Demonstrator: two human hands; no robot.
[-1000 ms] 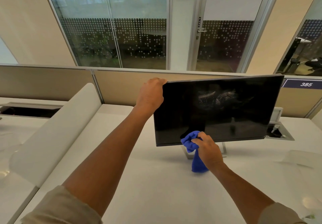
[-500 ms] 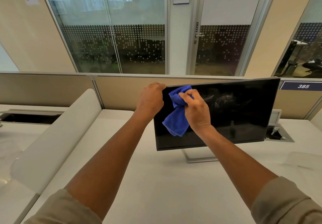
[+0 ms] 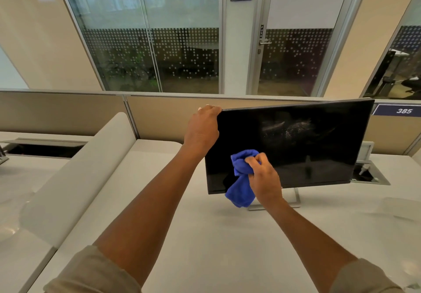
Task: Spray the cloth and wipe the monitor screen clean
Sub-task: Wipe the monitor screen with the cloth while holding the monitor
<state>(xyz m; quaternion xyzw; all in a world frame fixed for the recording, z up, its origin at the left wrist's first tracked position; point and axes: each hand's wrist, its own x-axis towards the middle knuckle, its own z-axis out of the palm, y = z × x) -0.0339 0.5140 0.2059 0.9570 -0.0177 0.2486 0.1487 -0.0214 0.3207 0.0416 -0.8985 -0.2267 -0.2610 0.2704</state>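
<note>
Cloth point(image 3: 242, 179) bunched in R hand point(image 3: 264, 179), probably against monitor point(image 3: 296, 146) lower-left.

A person is wearing khaki sleeves point(image 3: 91, 272) pushed up above the elbows, leaving both forearms and hands showing bare.

Single head view — looks forward-down, close over desk point(image 3: 205, 235).
</note>
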